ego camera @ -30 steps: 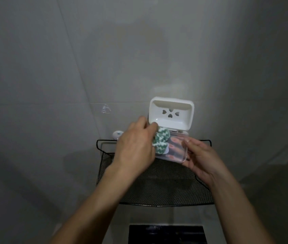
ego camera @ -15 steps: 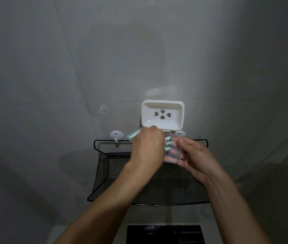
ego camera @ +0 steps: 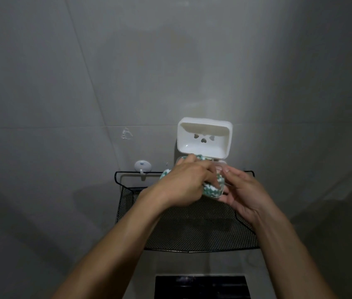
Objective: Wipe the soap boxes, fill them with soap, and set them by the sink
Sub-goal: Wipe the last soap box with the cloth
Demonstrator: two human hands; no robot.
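Note:
A white soap box (ego camera: 205,139) with heart-shaped holes stands open in the air in front of the wall, its white part upright and its clear part tilted toward me. My right hand (ego camera: 240,192) holds the clear part from below and from the right. My left hand (ego camera: 184,183) grips a green and white patterned cloth (ego camera: 212,188) and presses it into the clear part. Most of the cloth and the clear part are hidden by my fingers.
A black mesh wire shelf (ego camera: 192,229) hangs on the grey tiled wall just under my hands. A white suction hook (ego camera: 142,166) sits on the wall at the shelf's upper left. A dark rectangular object (ego camera: 201,287) lies at the bottom edge.
My left hand has moved right with the cloth, further into the clear part of the box. My right hand has kept its hold, and the box has hardly shifted.

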